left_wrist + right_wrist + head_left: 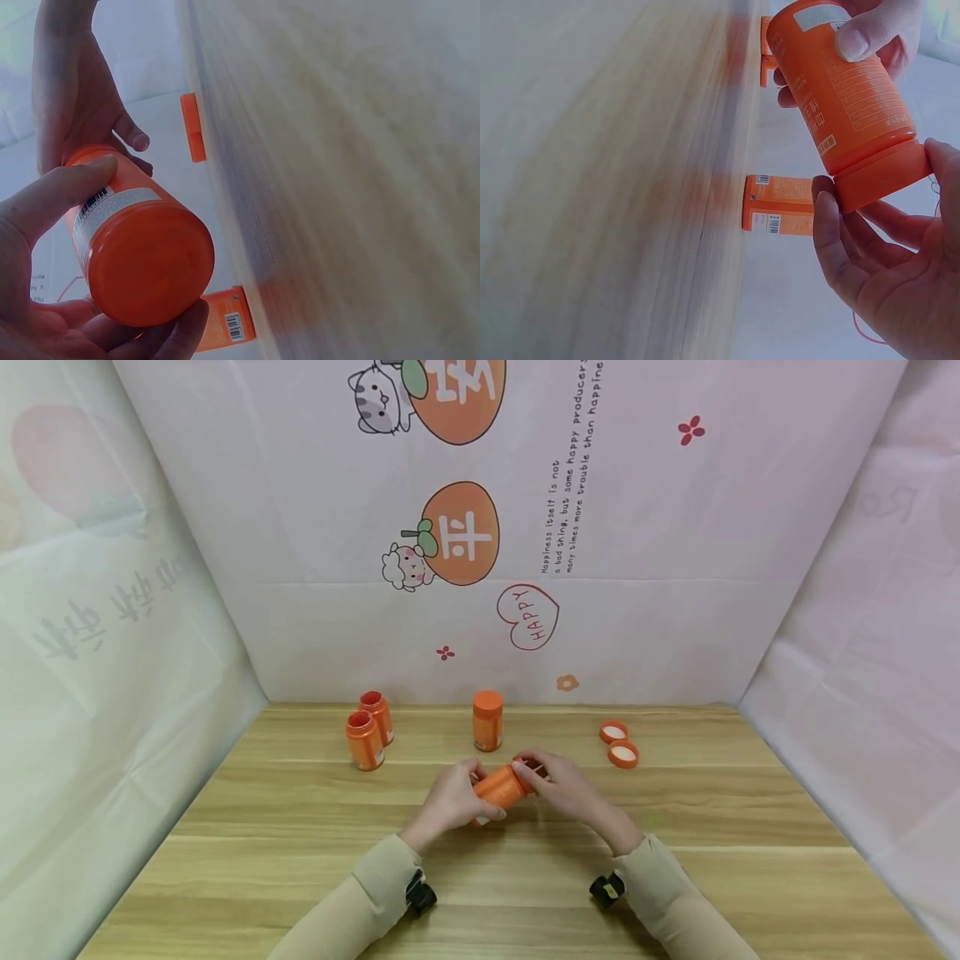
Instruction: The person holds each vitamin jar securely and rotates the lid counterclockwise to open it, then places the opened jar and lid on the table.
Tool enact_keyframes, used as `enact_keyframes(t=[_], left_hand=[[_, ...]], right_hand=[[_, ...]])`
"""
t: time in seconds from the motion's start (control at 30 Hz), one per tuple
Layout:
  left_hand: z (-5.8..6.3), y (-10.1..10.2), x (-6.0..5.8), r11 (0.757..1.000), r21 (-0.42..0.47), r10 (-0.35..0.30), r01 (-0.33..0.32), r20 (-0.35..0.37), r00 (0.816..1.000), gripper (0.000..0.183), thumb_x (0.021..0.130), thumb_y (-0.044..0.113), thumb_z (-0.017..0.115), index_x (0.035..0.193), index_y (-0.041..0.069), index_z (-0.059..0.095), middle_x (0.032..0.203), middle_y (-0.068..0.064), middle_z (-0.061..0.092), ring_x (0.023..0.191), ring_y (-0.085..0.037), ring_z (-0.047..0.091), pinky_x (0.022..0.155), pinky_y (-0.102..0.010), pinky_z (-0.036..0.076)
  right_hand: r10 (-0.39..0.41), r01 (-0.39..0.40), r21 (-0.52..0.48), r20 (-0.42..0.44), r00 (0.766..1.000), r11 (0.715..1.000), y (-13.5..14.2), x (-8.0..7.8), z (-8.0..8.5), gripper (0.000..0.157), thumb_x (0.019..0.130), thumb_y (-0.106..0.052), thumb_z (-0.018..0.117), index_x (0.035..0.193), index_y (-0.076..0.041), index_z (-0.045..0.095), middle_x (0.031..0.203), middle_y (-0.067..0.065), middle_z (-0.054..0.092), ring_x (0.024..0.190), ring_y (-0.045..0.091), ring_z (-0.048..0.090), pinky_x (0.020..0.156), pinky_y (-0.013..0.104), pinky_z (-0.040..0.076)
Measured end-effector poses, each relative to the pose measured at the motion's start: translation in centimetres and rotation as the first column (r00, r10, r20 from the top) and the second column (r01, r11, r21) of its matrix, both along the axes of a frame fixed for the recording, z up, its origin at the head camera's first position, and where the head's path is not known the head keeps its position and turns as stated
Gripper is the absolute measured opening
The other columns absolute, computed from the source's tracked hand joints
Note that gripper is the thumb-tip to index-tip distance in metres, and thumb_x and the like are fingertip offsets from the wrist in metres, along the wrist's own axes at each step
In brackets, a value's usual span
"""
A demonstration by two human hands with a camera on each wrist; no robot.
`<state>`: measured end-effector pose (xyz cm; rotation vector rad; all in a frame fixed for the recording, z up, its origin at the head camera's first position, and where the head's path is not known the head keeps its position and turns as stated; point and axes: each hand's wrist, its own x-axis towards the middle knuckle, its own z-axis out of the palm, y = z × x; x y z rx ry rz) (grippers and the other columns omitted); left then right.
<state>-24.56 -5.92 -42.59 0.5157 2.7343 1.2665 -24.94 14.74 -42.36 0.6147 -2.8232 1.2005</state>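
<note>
An orange plastic bottle (pixel 499 788) with a white label is tilted above the table, its cap end toward the right and its base toward the left. My left hand (pixel 452 799) grips the body, thumb on one side and fingers curled round the other. The cap (pixel 883 175) sits on the bottle's mouth, and my right hand (pixel 564 787) holds it by the rim between thumb and fingertips. In the left wrist view the round orange base (pixel 152 264) faces the camera.
A capped orange bottle (pixel 487 722) stands upright behind my hands. Two uncapped bottles, one nearer (pixel 365 742) and one farther (pixel 378 714), stand at the back left. Two loose caps (pixel 623 754) lie at the back right. White printed sheets (pixel 637 635) enclose the wooden table (pixel 247 827).
</note>
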Motion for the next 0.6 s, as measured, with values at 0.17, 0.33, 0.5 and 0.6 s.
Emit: enact_keyframes(t=[0.17,0.33,0.5,0.6], left_hand=[[-0.03,0.00,0.09,1.000,0.004,-0.008,0.008,0.008,1.000,0.046,0.060,0.025,0.088,0.092,0.013,0.057,0.084,0.000,0.063,0.071,-0.013,0.056,0.058,-0.027,0.048],[-0.06,0.06,0.18,1.000,0.009,-0.016,0.016,0.009,1.000,0.046,0.061,0.024,0.088,0.093,0.012,0.057,0.085,-0.001,0.062,0.071,-0.014,0.055,0.057,-0.027,0.048],[0.02,0.11,0.33,1.000,0.013,-0.023,0.023,0.012,1.000,0.046,0.061,0.023,0.087,0.093,0.011,0.057,0.085,-0.002,0.062,0.071,-0.014,0.056,0.056,-0.028,0.048],[0.10,0.12,0.39,1.000,0.002,-0.023,0.023,0.003,1.000,0.045,0.062,0.023,0.087,0.093,0.011,0.057,0.085,-0.001,0.062,0.071,-0.014,0.055,0.058,-0.028,0.047]], right_hand=[[0.010,-0.010,-0.003,0.011,1.000,1.000,0.05,0.07,0.08,0.045,0.097,-0.045,0.046,0.122,-0.010,0.060,0.098,0.001,0.065,0.082,0.014,0.057,0.067,0.026,0.049],[0.009,-0.009,-0.016,0.048,0.999,1.000,-0.02,0.20,0.10,0.041,0.097,-0.046,0.046,0.118,-0.014,0.060,0.091,0.001,0.063,0.074,0.012,0.056,0.060,0.025,0.050],[0.010,-0.008,-0.037,0.064,0.998,0.999,-0.11,0.29,0.10,0.040,0.097,-0.045,0.046,0.116,-0.012,0.060,0.088,0.002,0.062,0.069,0.012,0.056,0.059,0.029,0.051],[0.018,-0.016,-0.045,0.061,0.998,0.999,-0.12,0.35,0.07,0.041,0.098,-0.043,0.046,0.115,-0.010,0.060,0.086,0.003,0.062,0.067,0.012,0.056,0.060,0.032,0.052]])
